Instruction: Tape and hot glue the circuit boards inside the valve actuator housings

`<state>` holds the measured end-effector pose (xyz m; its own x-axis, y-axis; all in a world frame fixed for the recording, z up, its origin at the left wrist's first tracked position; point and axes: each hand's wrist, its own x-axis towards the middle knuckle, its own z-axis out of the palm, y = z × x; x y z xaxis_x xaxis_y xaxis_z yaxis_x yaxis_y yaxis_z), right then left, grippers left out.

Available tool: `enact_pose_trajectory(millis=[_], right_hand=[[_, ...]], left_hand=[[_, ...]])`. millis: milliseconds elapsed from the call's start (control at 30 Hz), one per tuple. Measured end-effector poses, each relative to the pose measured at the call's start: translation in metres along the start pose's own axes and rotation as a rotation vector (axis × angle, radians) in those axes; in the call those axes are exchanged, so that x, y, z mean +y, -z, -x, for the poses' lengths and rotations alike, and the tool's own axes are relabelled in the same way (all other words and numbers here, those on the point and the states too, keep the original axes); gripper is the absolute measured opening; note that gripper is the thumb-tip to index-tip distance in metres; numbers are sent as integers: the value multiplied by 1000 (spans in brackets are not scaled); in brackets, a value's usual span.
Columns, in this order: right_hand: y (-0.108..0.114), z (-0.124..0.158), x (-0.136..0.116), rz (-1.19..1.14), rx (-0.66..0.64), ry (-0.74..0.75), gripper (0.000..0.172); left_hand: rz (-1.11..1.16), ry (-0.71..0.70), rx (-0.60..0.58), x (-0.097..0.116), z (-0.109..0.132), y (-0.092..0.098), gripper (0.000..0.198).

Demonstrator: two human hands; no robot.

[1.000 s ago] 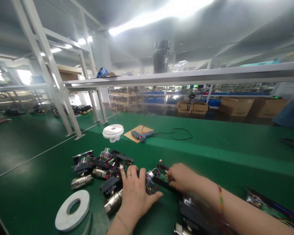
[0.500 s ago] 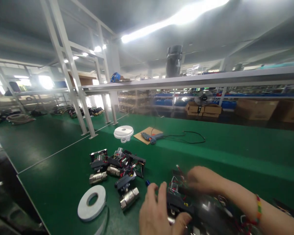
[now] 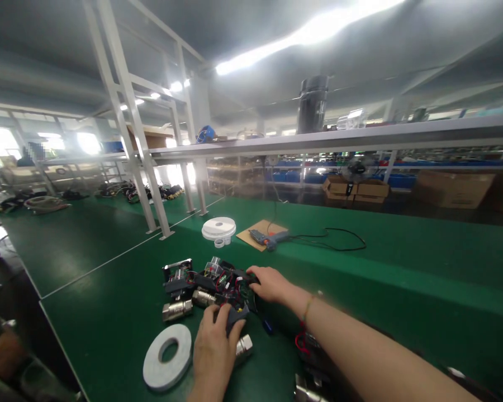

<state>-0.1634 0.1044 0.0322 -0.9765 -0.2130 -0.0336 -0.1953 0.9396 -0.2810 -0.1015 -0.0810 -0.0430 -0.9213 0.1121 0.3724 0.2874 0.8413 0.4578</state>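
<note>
My left hand (image 3: 213, 346) is closed around the dark grey housing (image 3: 235, 318) of a motorised ball valve. The silver valve body (image 3: 243, 347) shows below my fingers. My right hand (image 3: 272, 285) reaches across and pinches the edge of a black cover (image 3: 247, 276) at the right side of the group. More valve units with wires and circuit boards lie against it, among them a silver ball valve (image 3: 177, 310) and an opened black housing (image 3: 178, 279). My fingers hide part of both held pieces.
A roll of white tape (image 3: 148, 357) lies left of my left hand. Farther back are a white spool (image 3: 218, 228) and a glue gun (image 3: 268, 237) on cardboard, its cord trailing right. Another valve unit (image 3: 305, 385) sits under my right forearm. A shelf (image 3: 276, 144) spans the bench.
Both hands have left the unit at the right front and moved left to the group of valves. There, my left hand has taken hold of a housing, my right hand of a cover.
</note>
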Motion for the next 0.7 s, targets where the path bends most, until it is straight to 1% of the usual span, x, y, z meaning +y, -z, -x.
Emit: enact_pose_trajectory(millis=[67,133,200,233,300,367,433,500,567,600,633,700], right_hand=[[2,5,9,23,-49,-30,39],[6,16,20,51,-120,-57,40],[11,29,29,81,-209,-72,38],[13,35,32,97,-258,-78,36],[15,45,34,133,-366,-101,30],[15,52,33,173,-463,-136,27],[15,55,30,207,-523,-159,25],[14,57,28,227,-546,-159,24],[12,56,27,236,-561,-154,23],[11,55,27,238,-567,-152,23],[10,55,27,239,-569,-150,23],[8,54,28,242,-565,-147,22]], left_hand=[[51,-95,-84,-7,-2,13,25],[107,-213,-182,-12,-4,26,21],[147,-323,-264,-16,-9,38,24],[155,-362,-286,-18,-12,43,27],[141,-407,-289,-24,-20,50,32],[99,-414,-248,-30,-25,54,36],[47,-389,-175,-32,-21,56,39],[22,-355,10,-27,-6,54,37],[71,-336,243,-10,20,44,31],[122,-335,307,2,35,37,27],[177,-308,330,15,50,28,24],[217,-203,252,40,74,10,22]])
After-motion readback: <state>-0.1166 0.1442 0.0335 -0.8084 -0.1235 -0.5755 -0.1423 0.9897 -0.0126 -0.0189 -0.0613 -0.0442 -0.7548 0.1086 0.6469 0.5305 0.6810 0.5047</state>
